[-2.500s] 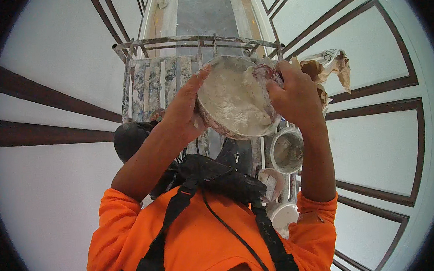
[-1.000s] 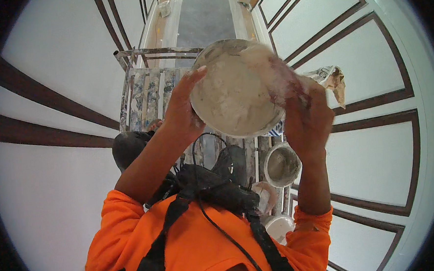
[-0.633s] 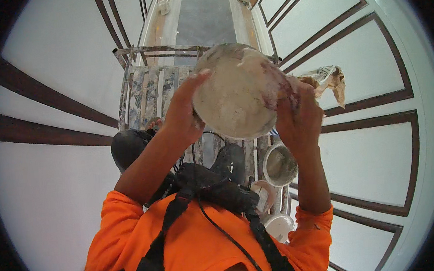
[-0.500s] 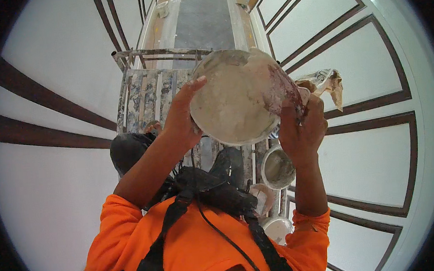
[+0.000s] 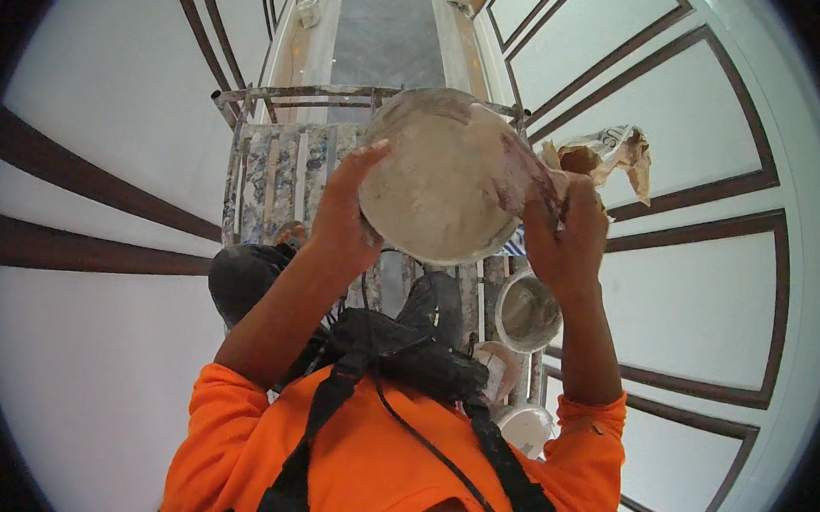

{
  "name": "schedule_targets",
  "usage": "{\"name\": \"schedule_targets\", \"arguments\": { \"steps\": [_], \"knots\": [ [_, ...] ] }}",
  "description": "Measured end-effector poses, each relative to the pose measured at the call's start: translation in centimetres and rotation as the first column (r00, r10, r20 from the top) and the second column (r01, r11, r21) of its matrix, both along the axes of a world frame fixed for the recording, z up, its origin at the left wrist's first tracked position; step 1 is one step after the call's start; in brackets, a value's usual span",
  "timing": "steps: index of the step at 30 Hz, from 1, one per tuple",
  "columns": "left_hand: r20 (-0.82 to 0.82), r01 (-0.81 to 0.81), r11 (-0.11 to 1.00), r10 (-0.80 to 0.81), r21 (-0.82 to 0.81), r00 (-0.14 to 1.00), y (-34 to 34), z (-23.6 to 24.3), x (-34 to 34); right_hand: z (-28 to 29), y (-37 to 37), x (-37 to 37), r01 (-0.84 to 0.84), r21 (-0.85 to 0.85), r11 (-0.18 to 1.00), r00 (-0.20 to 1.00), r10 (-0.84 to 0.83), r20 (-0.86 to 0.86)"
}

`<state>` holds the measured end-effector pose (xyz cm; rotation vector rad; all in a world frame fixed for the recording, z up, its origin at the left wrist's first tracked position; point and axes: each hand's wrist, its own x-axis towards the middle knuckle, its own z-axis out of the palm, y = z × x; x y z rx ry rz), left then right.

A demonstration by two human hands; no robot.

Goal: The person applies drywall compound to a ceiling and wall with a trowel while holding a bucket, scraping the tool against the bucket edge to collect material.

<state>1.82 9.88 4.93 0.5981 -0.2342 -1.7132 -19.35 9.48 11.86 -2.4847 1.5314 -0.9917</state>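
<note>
A round bucket (image 5: 439,185), its inside coated in wet beige plaster-like paste, is held up in front of me with its mouth toward me. My left hand (image 5: 347,213) grips its left side, the thumb lying over the rim. At the right rim my right hand (image 5: 565,239) pinches a limp, red-brown stained piece (image 5: 526,176), which looks like a rag or soft sheet smeared with paste. That piece lies against the inner right side of the bucket. The bucket's underside and my left fingers behind it are hidden.
Below is a slatted, paint-spattered scaffold platform (image 5: 281,175) with a metal rail (image 5: 318,98) at its far end. Three smaller containers, including a grey-lined bucket (image 5: 528,313), stand at the right. A torn paper bag (image 5: 609,157) sits beyond my right hand. Panelled walls (image 5: 700,306) flank both sides.
The bucket has risen slightly in view. My right hand and the stained piece have shifted a little; less of the piece now covers the paste.
</note>
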Motion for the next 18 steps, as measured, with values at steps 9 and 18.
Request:
{"name": "schedule_targets", "arguments": {
  "steps": [9, 18],
  "knots": [
    [-0.314, -0.095, 0.955, 0.002, -0.281, 0.949, -0.7, -1.8, -0.2, 2.9, 0.8, 0.8, -0.183, -0.364, 0.913, 0.983, 0.182, -0.036],
    [-0.243, 0.013, 0.998, -0.026, -0.055, 0.970, -0.5, -0.4, -0.9, 4.3, -0.4, 1.8, -0.084, -0.044, 0.995, 0.996, 0.082, -0.040]
  ]
}}
